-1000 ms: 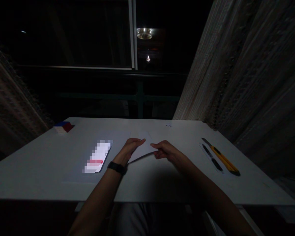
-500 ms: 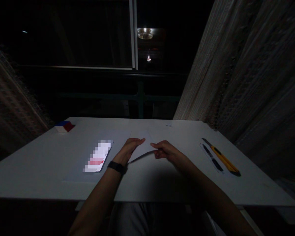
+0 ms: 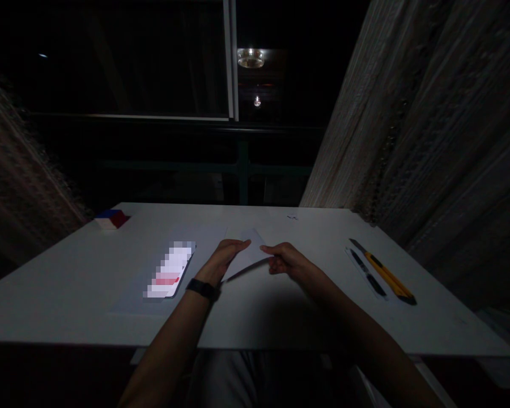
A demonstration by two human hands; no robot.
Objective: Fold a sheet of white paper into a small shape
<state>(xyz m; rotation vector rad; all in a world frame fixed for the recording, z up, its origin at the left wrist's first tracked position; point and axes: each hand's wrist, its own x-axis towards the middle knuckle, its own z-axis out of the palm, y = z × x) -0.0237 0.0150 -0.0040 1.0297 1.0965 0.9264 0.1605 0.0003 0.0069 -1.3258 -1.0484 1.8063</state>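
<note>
In dim light, both my hands hold a folded white paper (image 3: 250, 253) just above the white table (image 3: 280, 317). My left hand (image 3: 223, 260), with a black band on its wrist, grips the paper's left side, fingers curled over its top edge. My right hand (image 3: 287, 262) pinches the paper's right corner between thumb and fingers. The paper tilts, its near edge lifted off the table.
A lit phone (image 3: 170, 270) lies on a sheet of paper (image 3: 140, 294) to the left. A red-and-blue block (image 3: 109, 218) sits at the far left corner. A yellow utility knife (image 3: 389, 276) and a black pen (image 3: 368, 273) lie at right. Curtains hang on both sides.
The paper's far tip has risen slightly and shows a sharper point; both hands stay almost where they were.
</note>
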